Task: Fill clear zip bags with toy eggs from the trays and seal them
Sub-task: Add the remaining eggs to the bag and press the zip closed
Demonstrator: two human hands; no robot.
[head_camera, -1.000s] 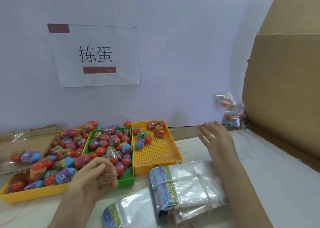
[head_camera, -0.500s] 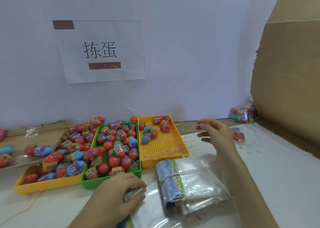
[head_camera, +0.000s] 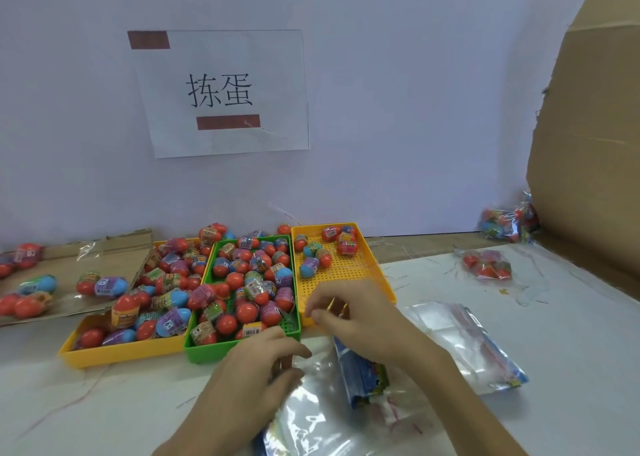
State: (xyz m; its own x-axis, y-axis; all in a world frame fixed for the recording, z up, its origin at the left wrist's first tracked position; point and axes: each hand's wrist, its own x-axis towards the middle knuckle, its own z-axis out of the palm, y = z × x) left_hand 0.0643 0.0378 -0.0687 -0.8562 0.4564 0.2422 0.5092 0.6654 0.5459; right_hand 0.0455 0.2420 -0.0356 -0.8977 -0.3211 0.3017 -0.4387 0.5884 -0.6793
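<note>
Left hand [head_camera: 258,374] pinches flat clear zip bag [head_camera: 311,414]; right hand [head_camera: 356,320], fingers curled, grasp unclear, hides front edge of yellow perforated plastic tray [head_camera: 349,275]; green plastic tray [head_camera: 221,350] just left.

A: Right grip [head_camera: 356,311], what moved?
B: A second ago it was up and spread open toward the cardboard [head_camera: 588,143]. Now it's back left and lower, fingers curled, over the front edge of the right yellow tray [head_camera: 377,272], just above the bundle of bags [head_camera: 363,372]. Can't tell if it holds anything.
A: Left grip [head_camera: 256,369]?
B: It was at the green tray [head_camera: 221,348] front. It dropped onto the clear bag [head_camera: 311,396] on the table [head_camera: 104,403] and now pinches its edge.
A: Filled bag [head_camera: 507,225]?
B: It was in the air beside the cardboard, now it lies at its foot.
</note>
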